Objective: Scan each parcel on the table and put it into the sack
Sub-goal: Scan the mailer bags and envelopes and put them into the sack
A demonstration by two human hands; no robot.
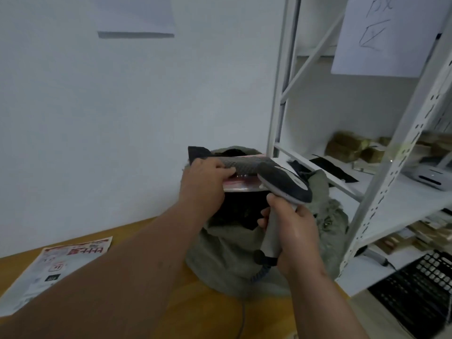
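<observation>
Now your left hand [204, 182] pinches the parcel [244, 172] lying crosswise over the sack [234, 253]; your right hand [293, 231] grips the scanner [281, 184], nose toward it.

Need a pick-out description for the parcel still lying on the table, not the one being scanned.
Start at the wooden table against the white wall. Left of the green sack and beyond the person's left forearm, the flat mailer lies face up near the table's left edge. It is white with red printing along its far edge, unlike the dark parcel that the left hand holds over the sack.
</observation>
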